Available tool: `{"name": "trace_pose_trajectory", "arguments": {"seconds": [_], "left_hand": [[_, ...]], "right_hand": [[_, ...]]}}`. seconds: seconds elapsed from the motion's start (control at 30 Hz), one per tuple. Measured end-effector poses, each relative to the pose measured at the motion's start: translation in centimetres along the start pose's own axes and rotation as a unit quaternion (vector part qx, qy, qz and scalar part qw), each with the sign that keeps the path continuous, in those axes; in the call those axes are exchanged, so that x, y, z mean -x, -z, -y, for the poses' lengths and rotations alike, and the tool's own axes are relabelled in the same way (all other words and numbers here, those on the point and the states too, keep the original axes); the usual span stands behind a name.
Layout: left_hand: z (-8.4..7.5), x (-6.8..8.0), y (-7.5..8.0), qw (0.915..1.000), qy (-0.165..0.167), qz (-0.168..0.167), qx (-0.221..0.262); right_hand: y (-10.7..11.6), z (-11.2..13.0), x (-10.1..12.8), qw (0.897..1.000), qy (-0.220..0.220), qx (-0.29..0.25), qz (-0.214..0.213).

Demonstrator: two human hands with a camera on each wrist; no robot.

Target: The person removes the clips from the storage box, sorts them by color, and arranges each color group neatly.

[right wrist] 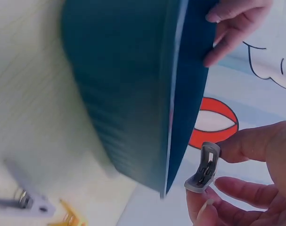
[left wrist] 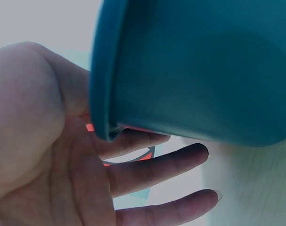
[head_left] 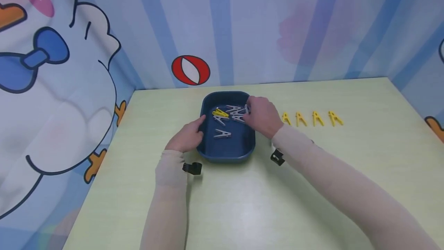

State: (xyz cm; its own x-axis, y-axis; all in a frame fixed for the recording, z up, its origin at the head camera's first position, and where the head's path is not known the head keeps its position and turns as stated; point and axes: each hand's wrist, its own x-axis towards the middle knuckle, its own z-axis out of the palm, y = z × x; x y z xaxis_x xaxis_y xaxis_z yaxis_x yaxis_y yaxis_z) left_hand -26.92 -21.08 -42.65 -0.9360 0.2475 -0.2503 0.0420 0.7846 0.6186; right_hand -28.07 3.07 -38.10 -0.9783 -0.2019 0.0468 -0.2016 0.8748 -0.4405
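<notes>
Over the far right corner of the dark blue tub point(head_left: 225, 160), a gray clothespin point(right wrist: 204, 172) is pinched between the thumb and fingertips of the right hand point(head_left: 262, 117), which reaches across the tub's right rim. At the opposite rim, the left hand point(head_left: 187, 136) touches the tub: its thumb and index finger come over the left edge, while the other three fingers extend along the outside, straight and spread apart. Inside the tub, several loose gray clothespins point(head_left: 222, 133) lie on the floor, most of them bunched toward the far right corner and one apart near the middle; a yellow clothespin point(head_left: 220, 113) lies among them, against a gray one closer to the left wall.

To the right of the tub, four yellow clothespins point(head_left: 318, 119) show in a spaced row roughly parallel to the far edge of the pale desk point(head_left: 222, 207), splayed ends toward the near edge. Another gray clothespin point(right wrist: 27, 200) lies on the desk beside the tub, near a yellow one. The tub itself sits close to the far edge, left of its midpoint. Beyond that edge rises a blue-striped backdrop point(head_left: 254, 22) with a red-and-white ball point(head_left: 190, 70).
</notes>
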Motion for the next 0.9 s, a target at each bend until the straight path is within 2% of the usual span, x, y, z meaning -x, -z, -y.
{"name": "trace_pose_trajectory", "arguments": {"seconds": [0.23, 0.47, 0.9], "left_hand": [[-0.1, 0.2, 0.1, 1.0, 0.005, -0.001, -0.005], [-0.1, 0.2, 0.2, 1.0, -0.001, 0.001, -0.006], [-0.4, 0.2, 0.0, 1.0, 0.002, 0.002, -0.009]], "right_hand": [[0.9, -2.6, 1.5, 0.999, 0.006, -0.015, -0.027], [1.5, -5.2, 2.7, 0.999, -0.004, -0.037, -0.036], [1.9, -10.6, 5.1, 0.996, -0.072, -0.042, -0.012]]}}
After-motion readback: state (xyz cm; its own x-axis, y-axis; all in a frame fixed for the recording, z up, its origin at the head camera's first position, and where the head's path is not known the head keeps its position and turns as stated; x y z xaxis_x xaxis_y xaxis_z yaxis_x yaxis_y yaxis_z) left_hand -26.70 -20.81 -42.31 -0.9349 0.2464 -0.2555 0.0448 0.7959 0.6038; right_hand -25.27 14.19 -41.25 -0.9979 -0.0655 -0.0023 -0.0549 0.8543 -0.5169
